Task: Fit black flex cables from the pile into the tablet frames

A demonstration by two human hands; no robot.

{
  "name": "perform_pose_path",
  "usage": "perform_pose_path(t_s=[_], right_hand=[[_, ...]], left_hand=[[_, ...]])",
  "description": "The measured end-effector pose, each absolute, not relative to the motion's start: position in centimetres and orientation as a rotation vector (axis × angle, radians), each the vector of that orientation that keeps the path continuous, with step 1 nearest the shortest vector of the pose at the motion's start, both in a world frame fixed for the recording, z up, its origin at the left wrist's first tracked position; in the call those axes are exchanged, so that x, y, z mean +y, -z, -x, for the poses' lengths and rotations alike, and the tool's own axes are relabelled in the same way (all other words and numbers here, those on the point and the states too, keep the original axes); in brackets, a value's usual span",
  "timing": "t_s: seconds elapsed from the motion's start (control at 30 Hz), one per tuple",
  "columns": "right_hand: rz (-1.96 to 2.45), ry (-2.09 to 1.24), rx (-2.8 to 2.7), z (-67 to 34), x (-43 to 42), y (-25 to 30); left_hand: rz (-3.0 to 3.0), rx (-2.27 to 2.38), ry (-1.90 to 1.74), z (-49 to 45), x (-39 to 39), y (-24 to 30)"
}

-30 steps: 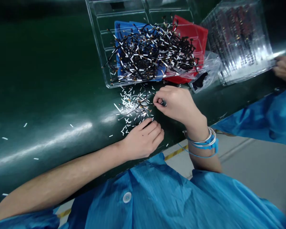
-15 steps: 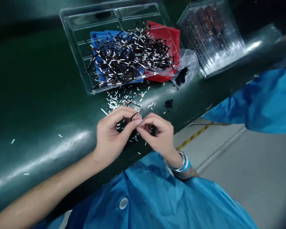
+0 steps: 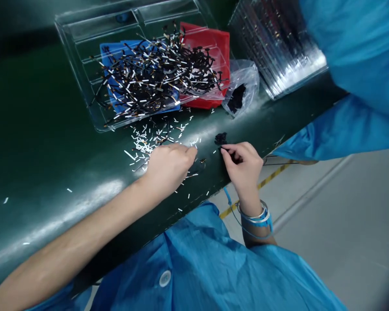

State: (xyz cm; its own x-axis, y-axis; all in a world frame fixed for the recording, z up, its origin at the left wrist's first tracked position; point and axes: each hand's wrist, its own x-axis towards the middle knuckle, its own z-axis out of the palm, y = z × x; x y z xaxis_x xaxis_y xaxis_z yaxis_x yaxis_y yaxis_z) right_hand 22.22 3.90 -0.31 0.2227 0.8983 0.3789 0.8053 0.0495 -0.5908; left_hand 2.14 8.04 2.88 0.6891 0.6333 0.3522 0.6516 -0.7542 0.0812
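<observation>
My left hand [image 3: 171, 166] is closed, palm down, over the green table among white slips; anything in its fingers is hidden. To its right, my right hand [image 3: 245, 166] pinches thumb and forefinger at the lower edge of a small pile of black pieces [image 3: 220, 138]. A small black piece seems to be at those fingertips. A short gold-and-dark part [image 3: 202, 160] lies between the hands. Behind them, a clear plastic tray [image 3: 94, 116] bears a heap of short black cables [image 3: 162, 71] with white and gold ends.
White slips [image 3: 142, 142] are scattered before the tray. Blue sheet [image 3: 112, 56] and red sheet [image 3: 222, 47] lie under the cables. A clear bag [image 3: 251, 82] with black contents sits beside a stack of clear trays [image 3: 278, 82]. Another person's blue sleeve [image 3: 359, 52] reaches in at right.
My hands have parted: the right went right to the black pile, the left turned palm down. The curved dark strip at my fingers is out of sight. The other person's sleeve came over the tray stack.
</observation>
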Motion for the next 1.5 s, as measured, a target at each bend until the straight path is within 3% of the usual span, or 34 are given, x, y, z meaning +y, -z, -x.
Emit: perform_pose_path(t_s=[0.3, 0.6, 0.97, 1.27, 1.5], right_hand=[[1.639, -0.093, -1.701, -21.2, 3.0, 0.5], [1.640, -0.141, -1.696, -21.1, 2.6, 0.5], [1.712, -0.325, -1.764, -21.6, 2.8, -0.7], [1.746, 0.031, -1.683, -21.4, 2.3, 0.4], [1.746, -0.162, -1.499, -22.4, 1.5, 0.0]], left_hand=[[2.702, -0.884, 0.421, -2.3, 6.2, -2.6], [2.841, -0.951, 0.610, -0.8, 4.7, -2.0], [3.152, -1.019, 0.130, -2.9, 9.5, -2.9], [2.795, -0.774, 0.484, -2.7, 7.5, -4.1], [2.735, -0.811, 0.472, -2.8, 5.7, -1.7]])
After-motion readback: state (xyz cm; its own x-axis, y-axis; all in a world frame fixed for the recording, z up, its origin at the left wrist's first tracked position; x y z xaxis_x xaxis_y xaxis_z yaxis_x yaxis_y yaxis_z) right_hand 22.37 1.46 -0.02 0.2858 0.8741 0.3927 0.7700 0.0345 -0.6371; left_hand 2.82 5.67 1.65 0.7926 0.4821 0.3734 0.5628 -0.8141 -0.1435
